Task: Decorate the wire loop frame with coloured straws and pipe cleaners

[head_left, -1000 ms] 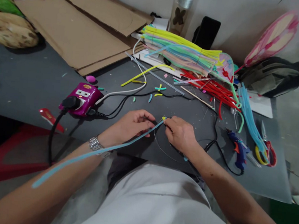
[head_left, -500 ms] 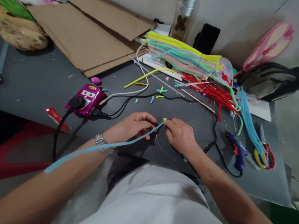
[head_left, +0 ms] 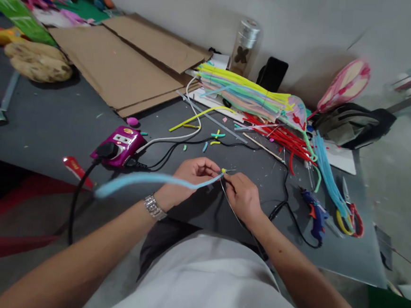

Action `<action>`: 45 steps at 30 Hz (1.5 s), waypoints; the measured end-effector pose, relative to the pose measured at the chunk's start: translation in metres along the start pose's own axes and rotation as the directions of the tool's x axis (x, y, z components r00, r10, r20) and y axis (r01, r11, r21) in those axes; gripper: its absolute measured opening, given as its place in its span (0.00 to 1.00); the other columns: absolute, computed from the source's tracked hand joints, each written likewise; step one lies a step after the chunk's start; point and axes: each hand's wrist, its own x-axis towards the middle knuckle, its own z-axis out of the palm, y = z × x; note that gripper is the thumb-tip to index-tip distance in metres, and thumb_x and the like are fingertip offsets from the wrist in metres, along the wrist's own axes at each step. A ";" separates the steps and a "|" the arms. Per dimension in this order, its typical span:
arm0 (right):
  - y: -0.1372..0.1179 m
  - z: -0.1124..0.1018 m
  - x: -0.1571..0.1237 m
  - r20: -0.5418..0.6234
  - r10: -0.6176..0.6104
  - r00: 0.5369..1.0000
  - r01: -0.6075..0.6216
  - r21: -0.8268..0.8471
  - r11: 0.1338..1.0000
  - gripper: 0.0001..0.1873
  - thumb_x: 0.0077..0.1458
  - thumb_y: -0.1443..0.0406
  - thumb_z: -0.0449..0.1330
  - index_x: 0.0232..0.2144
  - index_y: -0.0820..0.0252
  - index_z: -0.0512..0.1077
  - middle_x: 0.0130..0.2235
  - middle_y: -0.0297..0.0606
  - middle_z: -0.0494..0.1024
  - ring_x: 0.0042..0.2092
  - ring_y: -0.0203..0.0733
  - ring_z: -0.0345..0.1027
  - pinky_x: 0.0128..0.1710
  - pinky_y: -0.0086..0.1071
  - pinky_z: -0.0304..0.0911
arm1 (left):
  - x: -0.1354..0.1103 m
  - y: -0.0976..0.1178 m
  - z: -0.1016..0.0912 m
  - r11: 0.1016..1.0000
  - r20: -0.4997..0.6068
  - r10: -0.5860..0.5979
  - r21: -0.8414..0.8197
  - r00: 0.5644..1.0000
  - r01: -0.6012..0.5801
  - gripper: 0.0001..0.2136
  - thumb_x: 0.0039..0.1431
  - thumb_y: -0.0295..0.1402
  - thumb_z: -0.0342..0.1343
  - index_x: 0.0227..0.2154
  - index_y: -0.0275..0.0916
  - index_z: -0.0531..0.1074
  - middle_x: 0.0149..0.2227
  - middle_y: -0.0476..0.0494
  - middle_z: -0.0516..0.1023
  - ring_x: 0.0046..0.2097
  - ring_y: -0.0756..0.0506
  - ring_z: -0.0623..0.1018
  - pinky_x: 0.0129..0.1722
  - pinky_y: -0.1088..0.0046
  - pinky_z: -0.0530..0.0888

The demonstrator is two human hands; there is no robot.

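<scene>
My left hand (head_left: 191,174) is curled around a long light-blue strip (head_left: 146,180) that sticks out to the left over my forearm. My right hand (head_left: 243,195) pinches the strip's other end, where a small yellow bit (head_left: 223,170) shows, together with a thin wire (head_left: 228,201) that bends down past my wrist. Both hands meet above the dark grey table (head_left: 51,123), close to its front edge. A metal watch (head_left: 154,207) is on my left wrist.
A purple power strip (head_left: 119,142) with black cables lies left of my hands. A blue glue gun (head_left: 312,217) and scissors (head_left: 350,217) lie to the right. Bundles of coloured strips (head_left: 246,88), red strips (head_left: 288,137), cardboard sheets (head_left: 120,66) and a bottle (head_left: 244,45) sit behind.
The free end of the blue strip has swung upward from below my left forearm to level with my hands. The view has shifted so the table sits lower and further left.
</scene>
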 end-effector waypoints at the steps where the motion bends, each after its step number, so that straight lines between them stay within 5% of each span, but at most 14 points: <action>1: 0.001 -0.002 0.001 -0.021 0.035 0.999 -0.033 0.095 0.995 0.14 0.63 0.69 0.52 0.42 0.61 0.78 0.36 0.43 0.78 0.39 0.43 0.71 0.41 0.35 0.64 | 0.002 0.000 0.003 0.998 -0.030 0.055 0.029 0.998 -0.054 0.14 0.46 0.35 0.70 0.34 0.36 0.76 0.32 0.45 0.81 0.34 0.48 0.79 0.36 0.73 0.74; 4: 0.001 -0.011 0.007 -0.017 0.260 0.965 -0.227 0.437 0.871 0.10 0.60 0.65 0.57 0.37 0.59 0.78 0.33 0.39 0.79 0.34 0.39 0.70 0.37 0.33 0.63 | 0.007 0.007 0.015 0.971 -0.094 0.196 0.161 0.976 -0.179 0.10 0.49 0.35 0.68 0.32 0.37 0.76 0.33 0.44 0.82 0.36 0.46 0.79 0.38 0.70 0.75; 7: -0.001 -0.024 0.015 0.136 0.482 0.866 -0.413 0.739 0.533 0.07 0.51 0.62 0.65 0.32 0.59 0.77 0.26 0.32 0.76 0.27 0.35 0.66 0.29 0.30 0.60 | 0.011 0.023 0.031 0.906 -0.077 0.339 0.294 0.938 -0.304 0.05 0.53 0.33 0.64 0.33 0.39 0.77 0.35 0.43 0.82 0.39 0.44 0.80 0.42 0.67 0.75; 10: -0.005 -0.038 0.022 0.273 0.518 0.811 -0.433 0.875 0.216 0.10 0.43 0.63 0.69 0.30 0.59 0.76 0.23 0.28 0.73 0.24 0.32 0.62 0.25 0.27 0.55 | 0.016 0.039 0.047 0.774 -0.016 0.508 0.448 0.861 -0.448 0.03 0.55 0.29 0.60 0.33 0.41 0.76 0.36 0.44 0.82 0.41 0.43 0.79 0.46 0.65 0.74; 14: -0.009 -0.054 0.023 0.355 0.496 0.793 -0.398 0.917 -0.019 0.15 0.38 0.63 0.73 0.30 0.60 0.75 0.24 0.28 0.74 0.24 0.31 0.64 0.24 0.26 0.56 | 0.022 0.049 0.058 0.604 0.005 0.678 0.566 0.735 -0.561 0.04 0.56 0.27 0.59 0.35 0.41 0.75 0.42 0.41 0.80 0.47 0.41 0.77 0.51 0.63 0.73; 16: -0.009 -0.060 0.021 0.372 0.493 0.787 -0.387 0.919 -0.076 0.17 0.37 0.63 0.74 0.31 0.59 0.75 0.23 0.28 0.74 0.24 0.31 0.64 0.24 0.26 0.56 | 0.022 0.048 0.058 0.634 -0.055 0.669 0.563 0.742 -0.530 0.05 0.58 0.29 0.59 0.38 0.41 0.75 0.43 0.40 0.80 0.48 0.41 0.77 0.52 0.62 0.72; 21: -0.007 -0.066 0.016 0.354 0.453 0.818 -0.339 0.933 -0.117 0.16 0.39 0.63 0.75 0.30 0.59 0.75 0.23 0.29 0.73 0.25 0.31 0.63 0.25 0.26 0.56 | 0.017 0.036 0.058 0.852 -0.132 0.442 0.371 0.887 -0.369 0.08 0.59 0.34 0.59 0.39 0.38 0.76 0.41 0.40 0.83 0.43 0.43 0.80 0.49 0.64 0.74; 28: -0.007 -0.066 0.010 0.376 0.414 0.829 -0.354 0.926 -0.132 0.14 0.41 0.62 0.75 0.28 0.58 0.75 0.24 0.29 0.75 0.26 0.32 0.64 0.26 0.26 0.58 | 0.009 0.043 0.075 0.903 -0.167 0.406 0.226 0.898 -0.366 0.09 0.52 0.34 0.65 0.36 0.38 0.77 0.37 0.43 0.83 0.40 0.45 0.80 0.45 0.67 0.76; 33: 0.007 -0.071 0.014 0.408 0.398 0.821 -0.400 0.910 -0.108 0.17 0.37 0.60 0.77 0.28 0.59 0.76 0.25 0.32 0.78 0.26 0.33 0.67 0.27 0.27 0.60 | 0.007 0.049 0.081 0.950 -0.140 0.313 0.049 0.939 -0.309 0.10 0.50 0.35 0.67 0.34 0.38 0.77 0.33 0.46 0.80 0.36 0.47 0.78 0.42 0.69 0.76; 36: 0.023 -0.082 0.011 0.401 0.447 0.800 -0.446 0.895 -0.004 0.20 0.38 0.55 0.76 0.30 0.60 0.78 0.28 0.35 0.79 0.28 0.35 0.69 0.28 0.28 0.62 | 0.009 0.052 0.082 0.957 -0.122 0.281 -0.036 0.952 -0.287 0.12 0.48 0.35 0.68 0.33 0.38 0.76 0.32 0.47 0.79 0.35 0.47 0.79 0.41 0.69 0.76; 38: 0.031 -0.092 -0.001 0.303 0.559 0.771 -0.468 0.866 0.175 0.20 0.43 0.51 0.73 0.31 0.61 0.78 0.30 0.37 0.79 0.30 0.37 0.70 0.29 0.30 0.62 | 0.012 0.055 0.080 0.954 -0.128 0.284 -0.066 0.950 -0.293 0.11 0.47 0.35 0.68 0.33 0.38 0.75 0.31 0.48 0.79 0.35 0.47 0.79 0.41 0.69 0.76; 40: 0.030 -0.101 -0.019 0.038 0.650 0.759 -0.458 0.740 0.492 0.16 0.50 0.52 0.68 0.31 0.59 0.78 0.30 0.39 0.80 0.30 0.39 0.70 0.30 0.32 0.63 | 0.015 0.058 0.078 0.952 -0.135 0.287 -0.067 0.948 -0.298 0.11 0.48 0.34 0.68 0.32 0.37 0.75 0.30 0.48 0.79 0.34 0.48 0.79 0.41 0.69 0.76; 43: 0.009 -0.114 -0.044 -0.440 0.311 0.842 -0.237 0.215 0.947 0.05 0.58 0.62 0.63 0.34 0.55 0.77 0.32 0.39 0.80 0.33 0.42 0.72 0.35 0.37 0.65 | 0.018 0.064 0.074 0.954 -0.130 0.295 -0.021 0.947 -0.300 0.10 0.48 0.33 0.67 0.32 0.38 0.75 0.29 0.49 0.79 0.33 0.48 0.80 0.40 0.69 0.76; 45: -0.011 -0.123 -0.045 -0.498 -0.076 0.864 0.006 -0.140 0.990 0.05 0.58 0.69 0.63 0.37 0.53 0.77 0.36 0.39 0.81 0.37 0.43 0.73 0.40 0.38 0.65 | 0.019 0.067 0.075 0.950 -0.115 0.312 0.011 0.943 -0.313 0.10 0.48 0.33 0.68 0.32 0.38 0.75 0.29 0.49 0.79 0.33 0.48 0.79 0.39 0.69 0.76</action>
